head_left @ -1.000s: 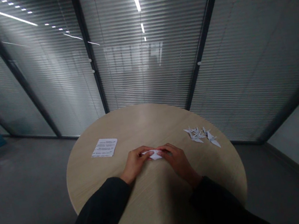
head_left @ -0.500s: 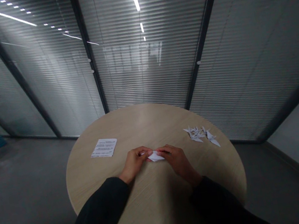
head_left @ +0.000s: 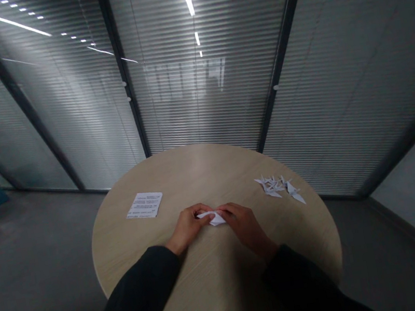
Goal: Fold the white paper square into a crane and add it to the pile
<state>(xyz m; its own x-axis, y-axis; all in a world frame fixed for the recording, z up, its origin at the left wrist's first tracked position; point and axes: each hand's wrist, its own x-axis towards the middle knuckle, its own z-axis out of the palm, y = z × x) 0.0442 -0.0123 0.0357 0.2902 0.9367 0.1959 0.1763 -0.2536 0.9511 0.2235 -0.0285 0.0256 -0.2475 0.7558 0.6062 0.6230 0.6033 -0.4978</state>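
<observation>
At the left of the round wooden surface (head_left: pixel 194 170) lies a printed paper (head_left: pixel 145 205), flat and apart from the hands. Next comes the left hand (head_left: pixel 186 228): its fingers are clamped on the left part of a small folded paper (head_left: pixel 216 220), with the thumb over the near side. This white paper is between the two hands, near the middle. The right hand (head_left: pixel 245 225) has thumb and forefinger pinched together at its right end. Farther right, several paper cranes (head_left: pixel 272 186) lie in a group, touching nobody.
</observation>
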